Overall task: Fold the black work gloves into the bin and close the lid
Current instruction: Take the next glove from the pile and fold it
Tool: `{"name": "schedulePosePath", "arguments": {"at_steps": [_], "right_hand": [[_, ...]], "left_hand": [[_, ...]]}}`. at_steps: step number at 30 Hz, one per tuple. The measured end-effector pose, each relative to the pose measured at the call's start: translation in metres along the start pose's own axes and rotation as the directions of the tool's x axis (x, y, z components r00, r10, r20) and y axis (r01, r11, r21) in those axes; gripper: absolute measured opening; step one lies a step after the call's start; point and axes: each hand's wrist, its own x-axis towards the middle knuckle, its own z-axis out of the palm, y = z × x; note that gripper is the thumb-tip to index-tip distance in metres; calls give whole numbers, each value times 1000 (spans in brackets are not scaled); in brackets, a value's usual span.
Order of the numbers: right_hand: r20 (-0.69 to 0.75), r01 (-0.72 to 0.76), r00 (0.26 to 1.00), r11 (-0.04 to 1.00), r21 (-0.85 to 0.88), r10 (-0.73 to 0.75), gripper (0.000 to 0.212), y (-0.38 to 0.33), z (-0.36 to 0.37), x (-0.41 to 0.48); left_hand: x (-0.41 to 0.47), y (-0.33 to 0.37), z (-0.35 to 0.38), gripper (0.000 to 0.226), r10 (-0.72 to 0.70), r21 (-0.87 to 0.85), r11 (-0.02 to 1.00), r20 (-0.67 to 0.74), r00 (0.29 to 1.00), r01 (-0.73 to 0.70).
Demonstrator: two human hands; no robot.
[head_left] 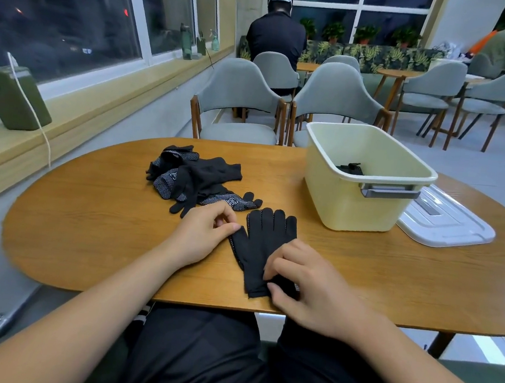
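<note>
Head view: flat glove lies mid-frame, close to the table's near edge. Left hand pinches its thumb tip; right hand grips its cuff. Glove pile sits just upper left. Uncovered bin, right of centre, holds one dark glove; lid lies flat at its right. Open tabletop flanks both hands.

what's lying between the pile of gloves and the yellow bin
Nothing: the head view shows only bare wooden table between the glove pile and the yellow bin.

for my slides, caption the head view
Left hand and right hand pinch a black work glove lying flat near the open bin
</note>
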Motion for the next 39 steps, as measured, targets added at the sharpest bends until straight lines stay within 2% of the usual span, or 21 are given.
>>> {"name": "schedulePosePath", "arguments": {"at_steps": [7,15,20,30,36,39], "right_hand": [[-4,-5,1000,1000,13,5,6,0,0,-1],[-17,-35,999,999,36,35,4,-1,-2,0],[12,-45,999,999,17,45,5,-1,-1,0],[7,13,1000,997,-81,-12,8,-10,-1,-1],[16,37,999,993,-114,-35,9,-11,-1,-2],[27,35,999,993,-110,-32,9,-10,-2,-2]], "left_hand": [[-4,6,-3,8,47,-67,997,6,999,-46],[-2,2,-4,30,-46,-86,995,-10,999,45],[0,3,-5,32,-62,-71,996,-18,998,61],[42,13,0,10,-49,136,989,-12,999,51],[67,18,5,14,-7,247,969,90,996,-15],[72,21,6,3,-18,280,960,108,994,-13]]}}
